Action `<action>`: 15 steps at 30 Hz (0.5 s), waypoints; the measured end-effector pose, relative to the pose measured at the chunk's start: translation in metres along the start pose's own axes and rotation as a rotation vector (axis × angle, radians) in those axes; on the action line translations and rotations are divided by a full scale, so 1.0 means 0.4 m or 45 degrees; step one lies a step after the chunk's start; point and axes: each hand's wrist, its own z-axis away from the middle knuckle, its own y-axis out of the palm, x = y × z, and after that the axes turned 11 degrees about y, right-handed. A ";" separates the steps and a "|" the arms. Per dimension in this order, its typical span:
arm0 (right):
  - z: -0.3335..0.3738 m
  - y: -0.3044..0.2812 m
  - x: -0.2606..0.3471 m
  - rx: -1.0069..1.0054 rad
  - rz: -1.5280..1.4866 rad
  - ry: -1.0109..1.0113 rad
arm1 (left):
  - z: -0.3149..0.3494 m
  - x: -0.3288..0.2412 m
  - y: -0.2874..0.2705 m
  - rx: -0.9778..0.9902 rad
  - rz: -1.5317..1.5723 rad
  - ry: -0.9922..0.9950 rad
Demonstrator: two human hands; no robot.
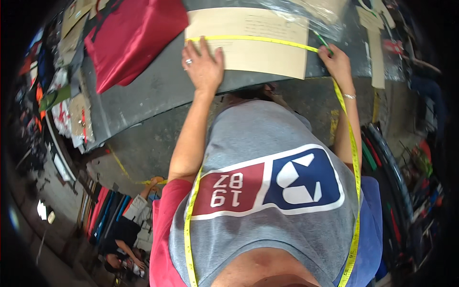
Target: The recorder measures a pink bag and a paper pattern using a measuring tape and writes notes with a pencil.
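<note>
A yellow measuring tape (pixel 253 38) is stretched across a tan sheet of card or paper (pixel 267 62) with handwriting on it. My left hand (pixel 203 69) lies with fingers spread over the sheet's left edge, its fingertips at the tape's end. Beyond the sheet's right edge, my right hand (pixel 337 62) is closed on the tape, pinching it between thumb and fingers. A slim green pen (pixel 321 39) sticks out of that same hand. From there the tape runs back along my right arm and hangs down both sides of my chest.
Glossy dark red fabric (pixel 138 43) covers the left of the dark worktable (pixel 148 91). Clear plastic (pixel 330 21) lies behind the sheet, and tan card strips (pixel 377 60) are at the right. Fabric rolls (pixel 100 210) and another person (pixel 122 244) are at lower left.
</note>
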 end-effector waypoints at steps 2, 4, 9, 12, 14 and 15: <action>-0.012 0.011 0.001 -0.003 -0.002 0.042 | 0.001 -0.004 -0.011 -0.017 -0.046 -0.024; -0.003 0.014 0.022 -0.035 -0.143 0.047 | 0.002 0.001 -0.012 -0.005 -0.023 -0.016; -0.003 -0.015 0.034 0.080 -0.108 0.176 | 0.003 -0.006 -0.012 0.038 0.004 -0.032; -0.006 -0.007 0.021 0.076 -0.145 0.162 | 0.005 -0.005 -0.007 -0.006 -0.069 0.007; -0.012 -0.004 0.008 0.103 -0.143 0.163 | 0.003 -0.007 -0.005 0.000 -0.067 0.002; -0.015 -0.004 0.000 0.129 -0.143 0.168 | 0.001 -0.009 -0.004 0.007 -0.065 0.000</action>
